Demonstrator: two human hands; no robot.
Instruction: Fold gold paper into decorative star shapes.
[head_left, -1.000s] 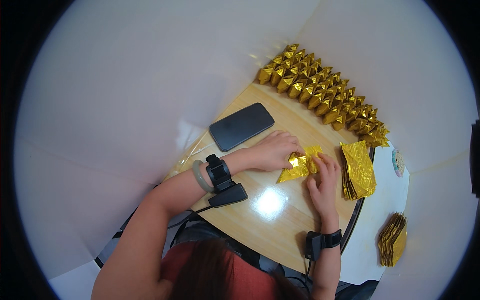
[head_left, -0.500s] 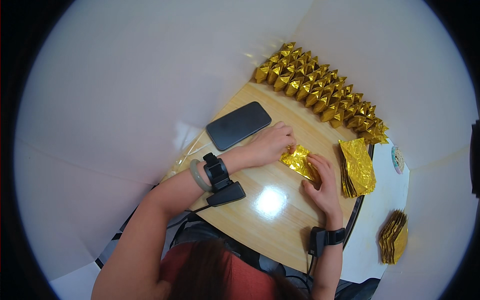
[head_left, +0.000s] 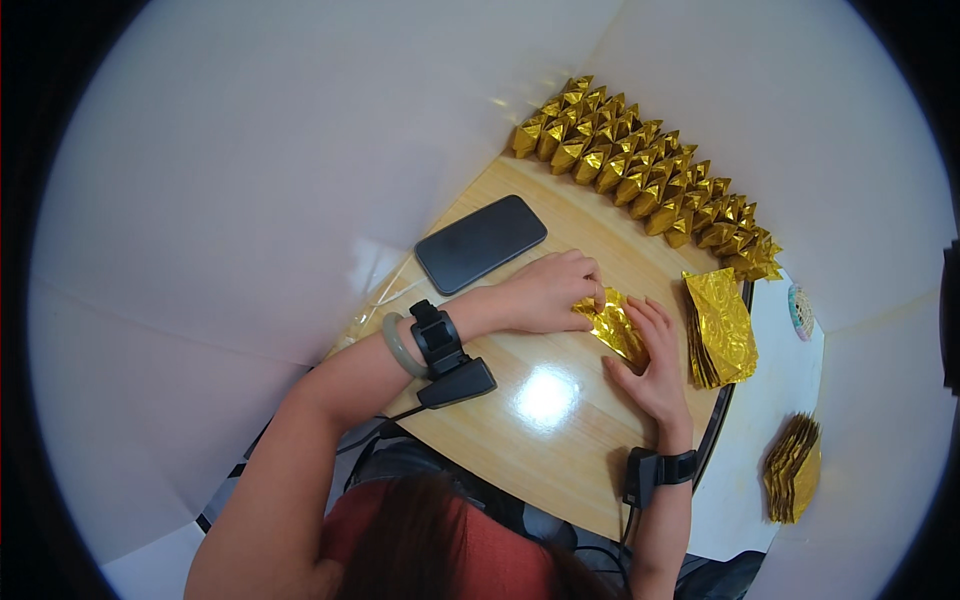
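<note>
Phone (head_left: pixel 481 243), gold foil (head_left: pixel 618 329) on table (head_left: pixel 580 450)

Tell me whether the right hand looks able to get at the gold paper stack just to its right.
Probably yes: the right hand is close beside the gold paper stack, and nothing visible stands between them, though its fingertips are at the gold sheet.

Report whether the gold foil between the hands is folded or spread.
Apparently folded: the gold foil forms a narrow strip between left hand and right hand, which partly cover it.
</note>
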